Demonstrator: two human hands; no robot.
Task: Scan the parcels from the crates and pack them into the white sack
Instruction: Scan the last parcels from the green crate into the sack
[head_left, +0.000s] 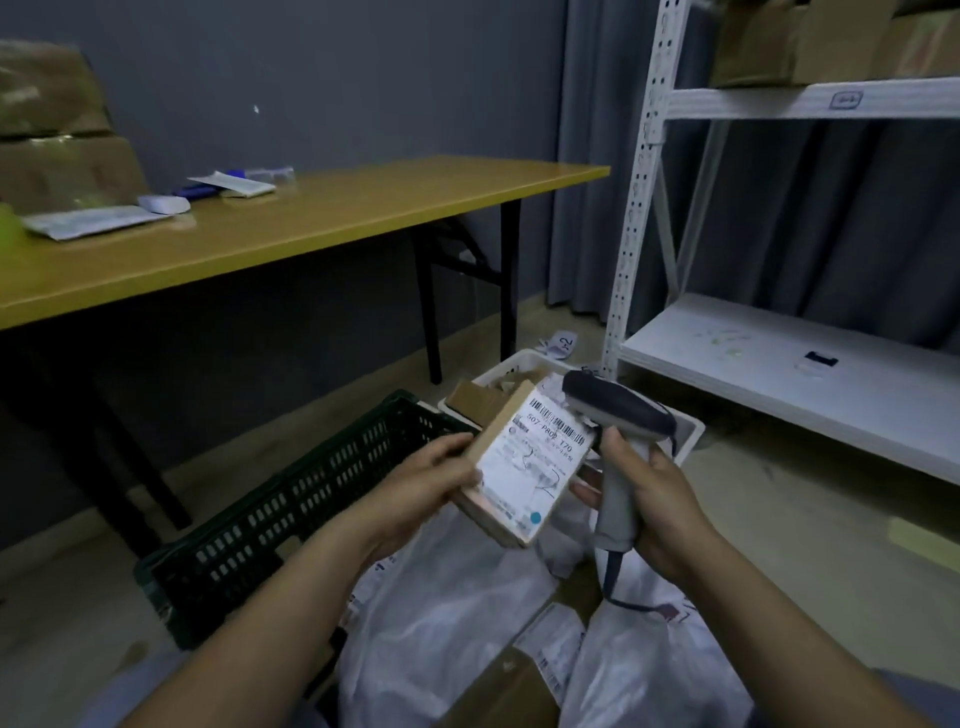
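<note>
Head view showed our left hand (431, 483) gripping a small cardboard parcel (498, 499) by its left edge, thumb curled over the top face and the other fingers wrapped underneath. A white shipping label (540, 460) covered most of the face turned toward us. We could read barcodes along its upper edge and a large line that looked like "507-P802 T70". The smaller print and handwritten scribbles below were too blurred to read. A round blue sticker (535, 517) sat at the label's near corner.

Our right hand (660, 499) was clamped around the grey grip of a barcode scanner (618, 415), fingers closed on the handle. Its dark head sat just beside the parcel's upper right corner, and its cable hung down toward the sack.

We held the parcel in the air, tilted, above the open white sack (452, 613), which already contained a brown box (506, 691) with a label we could not read. A dark green crate (311, 499) stood to the left, and a white crate (688, 434) with more parcels lay behind the scanner.

A slip on the floor (563, 343) beyond the crates seemed to show "-2". The tag on the white shelf rack (779, 101) was unreadable, as were the papers on the yellow table (337, 218).
</note>
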